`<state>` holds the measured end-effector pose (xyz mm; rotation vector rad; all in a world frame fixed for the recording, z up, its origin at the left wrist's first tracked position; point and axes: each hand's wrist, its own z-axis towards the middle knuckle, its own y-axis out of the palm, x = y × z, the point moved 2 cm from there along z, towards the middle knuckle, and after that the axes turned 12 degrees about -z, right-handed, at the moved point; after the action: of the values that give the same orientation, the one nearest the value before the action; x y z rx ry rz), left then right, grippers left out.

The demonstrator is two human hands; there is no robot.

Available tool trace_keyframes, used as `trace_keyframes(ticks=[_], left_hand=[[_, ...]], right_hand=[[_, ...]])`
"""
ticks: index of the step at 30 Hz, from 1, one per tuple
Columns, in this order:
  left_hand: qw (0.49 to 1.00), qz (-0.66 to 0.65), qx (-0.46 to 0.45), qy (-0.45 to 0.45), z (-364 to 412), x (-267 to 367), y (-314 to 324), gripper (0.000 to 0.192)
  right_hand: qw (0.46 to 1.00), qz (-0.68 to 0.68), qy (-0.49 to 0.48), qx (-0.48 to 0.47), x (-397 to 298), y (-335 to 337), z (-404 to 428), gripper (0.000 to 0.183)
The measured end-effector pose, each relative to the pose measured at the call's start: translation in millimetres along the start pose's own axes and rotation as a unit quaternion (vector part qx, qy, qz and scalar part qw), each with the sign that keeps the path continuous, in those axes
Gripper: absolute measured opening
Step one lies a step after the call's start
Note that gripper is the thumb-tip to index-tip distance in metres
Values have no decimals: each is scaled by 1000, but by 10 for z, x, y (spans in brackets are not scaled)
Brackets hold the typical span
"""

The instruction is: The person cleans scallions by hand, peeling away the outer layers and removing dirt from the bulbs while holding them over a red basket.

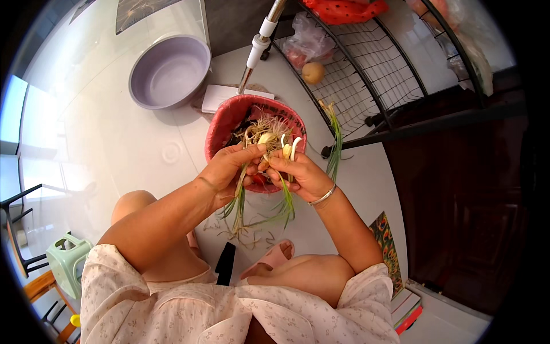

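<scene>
Over a pink bin lined with a red plastic bag (217,129), both hands work close together. My left hand (227,167) grips a bunch of scallions (240,193) with stringy roots, its thumb against a pale bulb (265,138). Between the thumb and fingers of my right hand (300,172) are scallion stalks with white curved ends (294,148) and green leaves (287,200) hanging down. Dry roots and scraps partly fill the bin. More scallions (335,142) lie on the floor to the right, beside the wire rack.
A purple basin (169,73) stands at the upper left. Behind the bin are a white flat base (215,98) and a metal pole (259,43). A black wire rack (361,81) holds a round tan vegetable or fruit (313,73) and plastic bags. Scraps (245,234) litter the floor; a green stool (68,262) is at left.
</scene>
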<state>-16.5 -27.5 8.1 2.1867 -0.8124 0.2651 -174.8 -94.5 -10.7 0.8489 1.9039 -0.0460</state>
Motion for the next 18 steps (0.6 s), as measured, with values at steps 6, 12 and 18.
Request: trace_keyframes(ticks=[6,12,18], left_hand=[[999,-9,-48,21,106,-25,-121,17],[997,26,-18,68,88,5,-98,10],[997,30,10,68,82,19,-84,8]], right_hand=[[988,-83,-105,79,9,51,20,21],[988,-77,-42,129,-47,58,-12,23],[994,-1,-14,107,-18,109,4,21]])
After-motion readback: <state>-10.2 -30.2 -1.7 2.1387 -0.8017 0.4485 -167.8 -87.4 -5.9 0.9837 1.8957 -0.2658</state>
